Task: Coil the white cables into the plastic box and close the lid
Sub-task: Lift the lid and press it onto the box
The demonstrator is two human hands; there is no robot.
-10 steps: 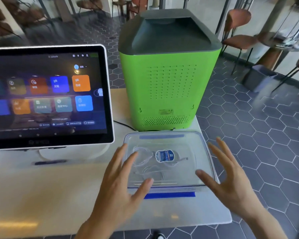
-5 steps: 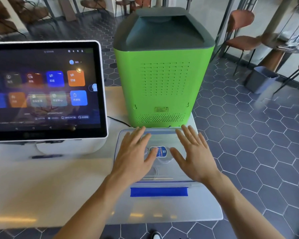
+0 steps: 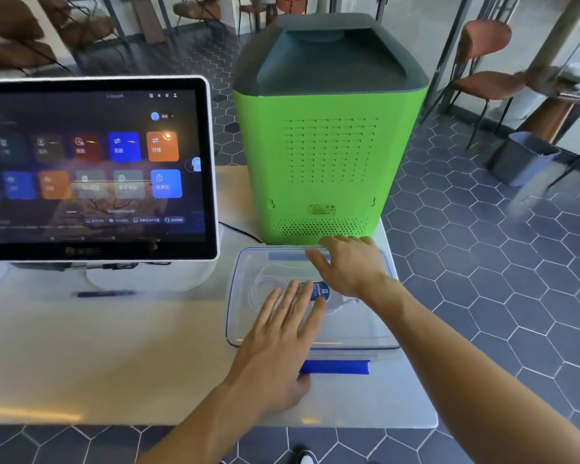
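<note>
Fingers [image 3: 292, 306] of the left hand [image 3: 282, 343] lie flat and spread on the clear lid [image 3: 349, 329] of the plastic box [image 3: 230, 316], holding nothing, with the tips near a round blue label [image 3: 320, 291] at the middle of the lid. Across the lid, the right hand [image 3: 352, 269] rests palm down at the far edge of the box, also with its fingers stretched out and empty, the tips touching or nearly touching the far rim beside a pale blue strip. Through the transparent lid the white cables [image 3: 262, 286] are visible as loose loops inside the box, mostly to the left of the label. At the near side of the box a dark blue latch [image 3: 335, 367] lies flat on the tabletop [image 3: 114, 346], just beside the left thumb. Directly behind the box stands a green machine [image 3: 322, 155] with a grey top, very close to the far rim. Left of the box, a white-framed touchscreen [image 3: 94, 165] on a stand shows coloured tiles, and a black wire [image 3: 238, 231] runs on the tabletop between this screen and the green machine.
</note>
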